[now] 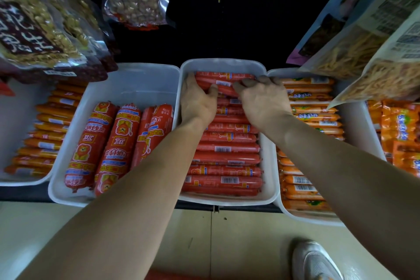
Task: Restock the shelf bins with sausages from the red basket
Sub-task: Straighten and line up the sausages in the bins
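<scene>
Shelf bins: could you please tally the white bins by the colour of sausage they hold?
Red sausages: 2 bins, the fat-sausage bin and the centre bin
Orange sausages: 2 bins, the far-left bin and the right bin
Total: 4 bins

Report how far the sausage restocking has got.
Done: the middle white plastic bin holds red sausages nearly front to back. In hand: left hand and right hand are setting red sausages at its back. Left: the neighbouring white bin of thick sausages is empty at its rear.
</scene>
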### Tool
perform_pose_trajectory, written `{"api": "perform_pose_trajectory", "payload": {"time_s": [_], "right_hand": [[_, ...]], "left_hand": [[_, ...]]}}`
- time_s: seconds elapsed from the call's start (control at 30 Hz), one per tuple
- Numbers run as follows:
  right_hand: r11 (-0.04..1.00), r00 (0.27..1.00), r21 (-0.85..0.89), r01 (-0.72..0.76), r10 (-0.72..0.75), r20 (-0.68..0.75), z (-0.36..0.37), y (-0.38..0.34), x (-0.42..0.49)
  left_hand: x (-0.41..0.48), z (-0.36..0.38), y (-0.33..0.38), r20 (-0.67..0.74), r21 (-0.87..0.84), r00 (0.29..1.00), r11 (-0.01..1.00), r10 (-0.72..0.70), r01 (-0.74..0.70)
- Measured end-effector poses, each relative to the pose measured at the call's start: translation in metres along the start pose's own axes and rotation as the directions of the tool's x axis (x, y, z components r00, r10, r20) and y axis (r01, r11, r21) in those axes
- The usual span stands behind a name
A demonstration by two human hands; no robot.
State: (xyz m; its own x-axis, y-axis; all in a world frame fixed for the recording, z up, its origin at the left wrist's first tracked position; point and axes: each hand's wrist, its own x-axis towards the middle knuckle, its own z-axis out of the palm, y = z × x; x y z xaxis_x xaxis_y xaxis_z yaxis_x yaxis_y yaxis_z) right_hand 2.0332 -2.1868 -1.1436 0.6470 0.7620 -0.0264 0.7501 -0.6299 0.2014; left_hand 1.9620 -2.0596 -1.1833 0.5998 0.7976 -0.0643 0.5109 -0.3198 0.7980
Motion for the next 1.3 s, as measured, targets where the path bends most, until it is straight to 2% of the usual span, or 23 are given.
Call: {"api": "perform_pose_trajectory", "payload": {"time_s": [0.23, 0.47, 0.53, 0.67, 0.83, 0.9, 0.97, 1.07, 1.13, 1.2, 1.3], "right_hand": [[0.997, 1.000, -0.077, -0.021, 0.021, -0.008, -0.003, 0.002, 0.006], [0.999, 0.999, 0.049, -0.003, 0.002, 0.033, 0.003, 0.003, 0.006], [0.998, 0.999, 0.057, 0.001, -0.003, 0.038, 0.002, 0.003, 0.007], [0.996, 0.998, 0.089, 0.006, -0.011, 0.056, -0.006, 0.004, 0.008], [0.980, 0.998, 0.189, 0.063, -0.067, 0.015, -0.012, -0.002, -0.001], [0.966, 0.991, 0.228, 0.125, -0.132, 0.017, -0.012, -0.006, -0.005], [0.946, 0.970, 0.234, 0.224, -0.240, 0.040, -0.010, -0.015, -0.008], [0.899, 0.929, 0.262, 0.350, -0.370, 0.031, -0.011, -0.032, -0.011], [0.868, 0.889, 0.229, 0.440, -0.457, 0.022, -0.014, -0.048, -0.007], [0.840, 0.847, 0.186, 0.510, -0.527, 0.061, -0.016, -0.062, -0.001], [0.812, 0.807, 0.152, 0.564, -0.580, 0.106, -0.012, -0.063, 0.003]], "left_hand": [[-0.001, -0.003, 0.006, 0.066, 0.021, 0.996, 0.999, -0.051, 0.049], [0.002, -0.014, 0.012, 0.146, -0.066, 0.987, 0.995, -0.064, 0.074], [0.005, -0.017, 0.019, 0.135, 0.005, 0.989, 0.998, -0.066, 0.066], [0.000, -0.029, 0.040, 0.081, 0.253, 0.997, 0.967, -0.006, -0.015], [-0.033, -0.069, 0.036, 0.204, 0.253, 0.976, 0.960, 0.071, -0.123], [-0.059, -0.093, 0.026, 0.291, 0.229, 0.951, 0.958, 0.101, -0.171], [-0.082, -0.121, 0.010, 0.361, 0.283, 0.915, 0.914, 0.180, -0.291], [-0.097, -0.163, -0.020, 0.447, 0.446, 0.840, 0.737, 0.309, -0.508], [-0.097, -0.183, -0.037, 0.498, 0.504, 0.817, 0.669, 0.292, -0.546], [-0.093, -0.189, -0.047, 0.529, 0.502, 0.818, 0.694, 0.225, -0.516], [-0.085, -0.180, -0.052, 0.511, 0.447, 0.832, 0.762, 0.213, -0.469]]}}
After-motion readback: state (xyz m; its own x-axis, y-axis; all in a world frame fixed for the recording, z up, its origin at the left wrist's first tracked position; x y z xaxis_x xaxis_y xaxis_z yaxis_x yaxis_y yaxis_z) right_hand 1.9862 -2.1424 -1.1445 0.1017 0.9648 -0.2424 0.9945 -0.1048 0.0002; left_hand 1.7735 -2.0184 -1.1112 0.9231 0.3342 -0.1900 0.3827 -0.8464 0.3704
